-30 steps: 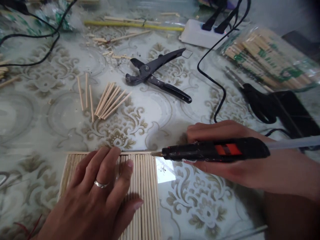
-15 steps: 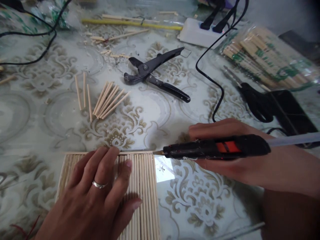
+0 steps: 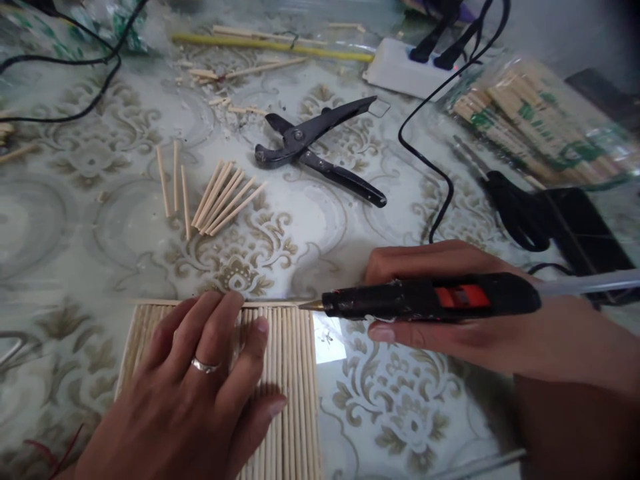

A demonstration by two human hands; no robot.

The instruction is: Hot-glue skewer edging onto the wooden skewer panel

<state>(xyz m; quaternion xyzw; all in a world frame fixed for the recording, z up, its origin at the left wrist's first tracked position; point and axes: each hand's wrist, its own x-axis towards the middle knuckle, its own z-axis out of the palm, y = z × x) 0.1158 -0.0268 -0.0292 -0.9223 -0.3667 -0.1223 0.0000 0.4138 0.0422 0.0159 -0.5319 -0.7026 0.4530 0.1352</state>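
A flat panel of wooden sticks (image 3: 296, 407), set side by side, lies at the bottom of the head view. Across it rests my left hand (image 3: 195, 387), fingers spread and a ring on one of them, covering much of its middle. A thin strip of wood (image 3: 275, 305) runs along the panel's far edge, under my left fingertips. My right hand (image 3: 480, 340) grips a black and red hot glue gun (image 3: 395, 299) lying level. Its metal nozzle meets the panel's far right corner. From its rear sticks out a pale glue stick (image 3: 590, 283).
Several short cut sticks (image 3: 225, 200) lie beyond the panel. Behind them sits a black hand cutter (image 3: 300, 137). A white power strip (image 3: 410, 70), a black cable (image 3: 425, 167), scissors (image 3: 515, 207) and bagged chopsticks (image 3: 545, 120) occupy the right and back.
The glue gun's nozzle has moved slightly left along the panel's far edge, near its right corner. My left hand stays on the panel. The whole view has shifted a little.
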